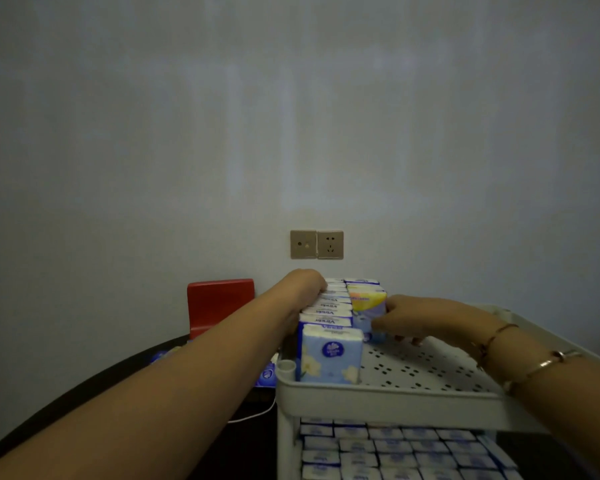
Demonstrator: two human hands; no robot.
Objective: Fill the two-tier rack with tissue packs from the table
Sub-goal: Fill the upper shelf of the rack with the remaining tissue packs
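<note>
White perforated plastic, top tier of the two-tier rack [430, 370]: carrying one row of upright blue-and-white tissue packs [329, 317] along its left side, front to back. Just right of that row, toward the back, standing a yellow-topped pack [367, 299]. Pinching that pack's right side with the right hand [420, 318], fingers curled round it. Resting the left hand [303, 284] on the far end of the row, fingers bent over the pack tops; hold itself impossible to tell. Lower tier [395, 452] lying packed with flat rows of packs. More packs sitting on the dark table [84, 393] at left.
</note>
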